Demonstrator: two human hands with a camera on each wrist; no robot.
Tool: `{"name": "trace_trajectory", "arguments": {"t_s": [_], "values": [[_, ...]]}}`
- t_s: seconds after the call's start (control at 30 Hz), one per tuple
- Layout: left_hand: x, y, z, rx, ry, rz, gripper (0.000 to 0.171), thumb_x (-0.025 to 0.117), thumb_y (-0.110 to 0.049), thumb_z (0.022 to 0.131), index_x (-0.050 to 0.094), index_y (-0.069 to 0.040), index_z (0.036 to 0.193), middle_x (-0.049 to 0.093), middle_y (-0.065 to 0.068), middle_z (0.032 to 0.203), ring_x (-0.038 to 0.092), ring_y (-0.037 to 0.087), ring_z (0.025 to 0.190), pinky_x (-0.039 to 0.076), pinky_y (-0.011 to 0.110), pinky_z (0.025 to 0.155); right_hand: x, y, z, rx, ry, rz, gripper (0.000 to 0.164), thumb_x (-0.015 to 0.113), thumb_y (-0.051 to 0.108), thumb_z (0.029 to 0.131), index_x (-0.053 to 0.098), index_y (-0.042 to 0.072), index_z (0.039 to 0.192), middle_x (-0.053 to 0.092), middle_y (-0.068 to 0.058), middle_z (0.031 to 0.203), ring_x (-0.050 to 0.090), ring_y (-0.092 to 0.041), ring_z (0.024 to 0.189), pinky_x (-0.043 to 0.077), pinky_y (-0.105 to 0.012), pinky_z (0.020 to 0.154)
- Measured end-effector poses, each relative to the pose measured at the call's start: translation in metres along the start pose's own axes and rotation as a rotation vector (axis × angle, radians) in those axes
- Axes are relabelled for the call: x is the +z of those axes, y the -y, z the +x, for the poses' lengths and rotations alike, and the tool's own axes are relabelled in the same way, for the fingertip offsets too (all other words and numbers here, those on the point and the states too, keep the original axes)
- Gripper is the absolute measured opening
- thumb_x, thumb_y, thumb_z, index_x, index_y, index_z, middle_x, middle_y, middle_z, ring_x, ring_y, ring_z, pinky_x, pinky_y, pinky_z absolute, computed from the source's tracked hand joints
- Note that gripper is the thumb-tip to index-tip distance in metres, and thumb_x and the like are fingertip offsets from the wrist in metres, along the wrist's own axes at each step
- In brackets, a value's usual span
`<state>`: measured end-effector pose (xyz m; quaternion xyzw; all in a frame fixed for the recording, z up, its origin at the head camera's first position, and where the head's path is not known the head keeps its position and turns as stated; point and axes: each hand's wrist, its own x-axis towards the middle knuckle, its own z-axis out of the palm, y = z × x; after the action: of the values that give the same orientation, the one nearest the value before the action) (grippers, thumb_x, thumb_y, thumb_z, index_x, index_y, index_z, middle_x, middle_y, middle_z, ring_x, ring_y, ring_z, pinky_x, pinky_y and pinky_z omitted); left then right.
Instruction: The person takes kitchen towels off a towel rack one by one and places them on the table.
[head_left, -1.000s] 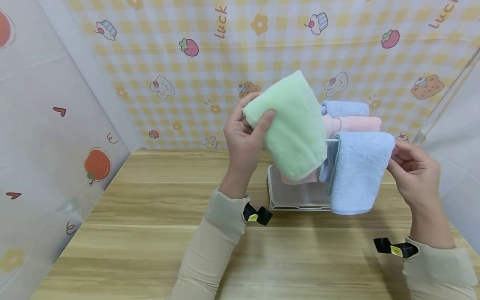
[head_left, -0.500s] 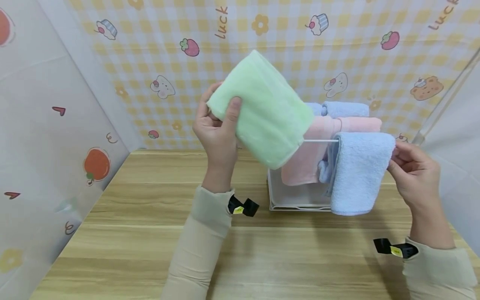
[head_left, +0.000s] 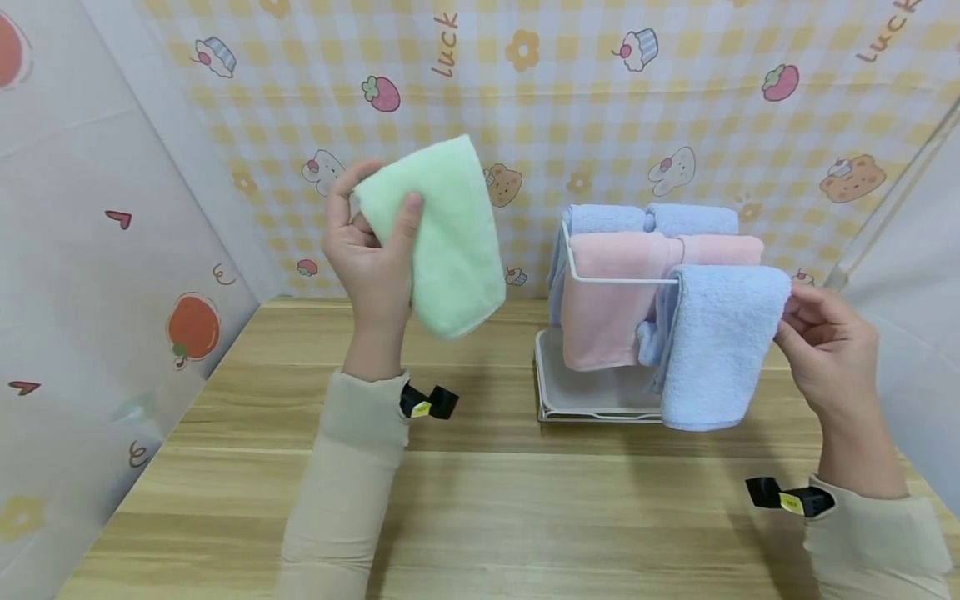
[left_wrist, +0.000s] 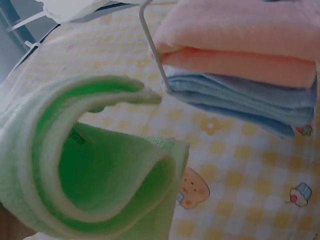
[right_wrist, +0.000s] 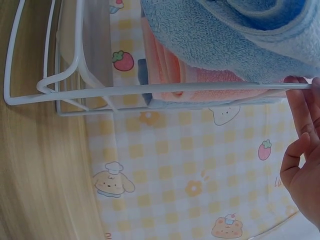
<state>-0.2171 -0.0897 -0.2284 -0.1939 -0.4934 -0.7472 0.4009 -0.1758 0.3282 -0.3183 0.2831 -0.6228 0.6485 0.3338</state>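
My left hand (head_left: 375,262) holds up a folded light green towel (head_left: 453,246), thumb on its front and fingers behind. In the left wrist view the towel's layers (left_wrist: 117,165) curl open. To the right stands a white wire towel rack (head_left: 618,280). My right hand (head_left: 836,354) pinches the rack's right side at the front rail, beside a blue towel (head_left: 720,350) draped there. In the right wrist view, fingertips meet the white side bar (right_wrist: 200,88). Behind the front towel hang pink towels (head_left: 611,308), then blue towels (head_left: 690,218) on the rearmost rail.
The rack's base holds a light tray (head_left: 592,387) standing on the wooden table (head_left: 300,417). A yellow checked cloth (head_left: 480,100) with cartoon prints hangs behind the table. White printed sheets (head_left: 82,275) close off the sides.
My left hand has carried the green towel leftward, away from the rack, uncovering the front rail and pink towel. My right hand has stayed at the rack's right side.
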Motion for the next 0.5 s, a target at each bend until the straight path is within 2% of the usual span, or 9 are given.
{"name": "trace_trajectory", "arguments": {"t_s": [0.2, 0.5], "values": [[-0.028, 0.007, 0.0, -0.073, 0.12, 0.186, 0.038, 0.076, -0.007, 0.086, 0.06, -0.01, 0.12, 0.071, -0.002, 0.076, 0.071, 0.014, 0.068, 0.06, 0.027, 0.062, 0.0, 0.0, 0.0, 0.002, 0.005, 0.061, 0.033, 0.057, -0.023, 0.085, 0.057, -0.021, 0.118, 0.075, -0.006, 0.097, 0.071, -0.01, 0.085, 0.056, -0.014, 0.077], [-0.07, 0.006, 0.003, -0.28, 0.25, 0.414, 0.043, 0.076, -0.011, 0.087, 0.058, -0.011, 0.127, 0.071, -0.009, 0.08, 0.071, 0.009, 0.071, 0.06, 0.024, 0.061, 0.003, -0.001, 0.001, -0.025, 0.021, 0.117, 0.032, 0.05, -0.03, 0.083, 0.054, -0.027, 0.115, 0.075, -0.011, 0.098, 0.07, -0.014, 0.086, 0.057, -0.017, 0.079]]}}
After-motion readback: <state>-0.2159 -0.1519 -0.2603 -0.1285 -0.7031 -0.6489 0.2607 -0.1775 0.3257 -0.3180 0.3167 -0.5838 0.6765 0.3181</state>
